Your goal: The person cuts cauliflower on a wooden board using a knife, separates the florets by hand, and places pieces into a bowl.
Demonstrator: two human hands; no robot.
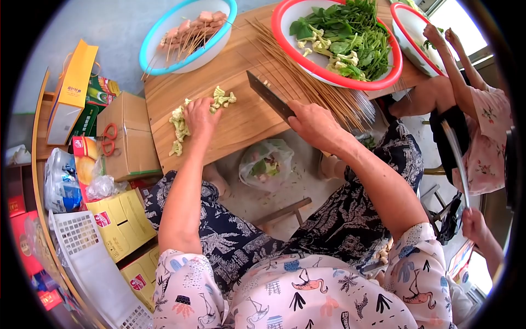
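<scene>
Printed shirt (307,290) closest, then patterned trousers (350,208) spread below the near edge of the wooden table (241,131). Cauliflower florets (178,123) loose on the table's left part, partly beneath the left hand (201,118). Probably light and fairly stiff, with crumbly heads apt to break; best held by the stalks. Knife (268,96) likely heavier, rigid, to be taken only by the handle. Left hand half open, bent down over the florets, touching; with fingertips hidden, cannot tell firm pinch from mere resting. Right hand (318,123) closed around the knife's handle at the table's near edge. On the table's right part, skewers (307,71) beside a red-rimmed bowl (361,85) of greens (350,35).
</scene>
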